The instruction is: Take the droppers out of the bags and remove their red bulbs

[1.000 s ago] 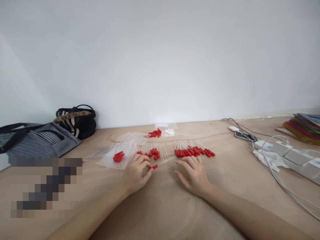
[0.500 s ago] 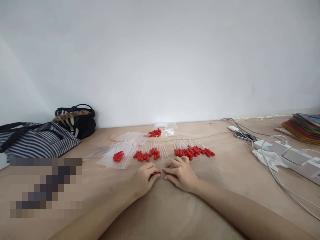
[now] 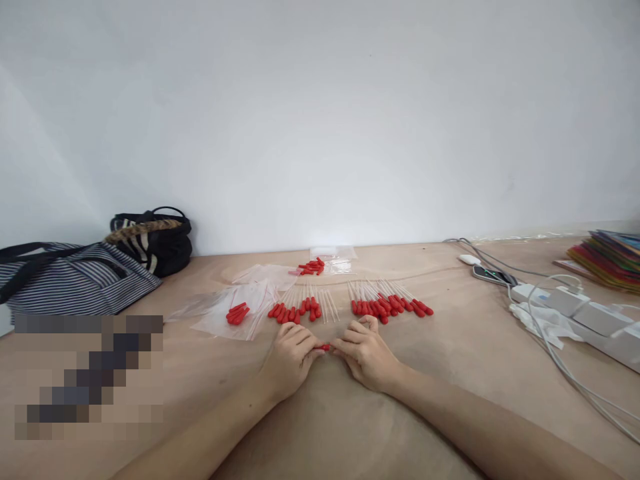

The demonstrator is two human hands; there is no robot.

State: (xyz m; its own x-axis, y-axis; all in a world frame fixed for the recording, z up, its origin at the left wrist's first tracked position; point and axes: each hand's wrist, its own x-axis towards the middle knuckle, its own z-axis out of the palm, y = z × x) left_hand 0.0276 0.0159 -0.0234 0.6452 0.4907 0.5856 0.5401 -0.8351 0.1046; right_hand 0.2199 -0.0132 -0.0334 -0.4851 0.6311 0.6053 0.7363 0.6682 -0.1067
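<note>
My left hand (image 3: 293,357) and my right hand (image 3: 365,353) meet fingertip to fingertip on the wooden surface (image 3: 325,427), both pinched on one small dropper with a red bulb (image 3: 324,347). Just beyond my fingers lie two rows of droppers with red bulbs and clear stems, a left row (image 3: 296,309) and a right row (image 3: 387,303). A clear zip bag (image 3: 237,312) with a few red bulbs inside lies to the left of them. Another small bag holding red bulbs (image 3: 315,266) sits farther back.
A striped bag (image 3: 70,280) and a black bag (image 3: 155,243) stand at the left against the white wall. At the right are a power strip with chargers and cables (image 3: 575,303), a phone (image 3: 487,273) and a stack of coloured sheets (image 3: 607,257).
My left hand drew back from the left row with a red bulb. My right hand came in from the right, and both closed on the dropper between them.
</note>
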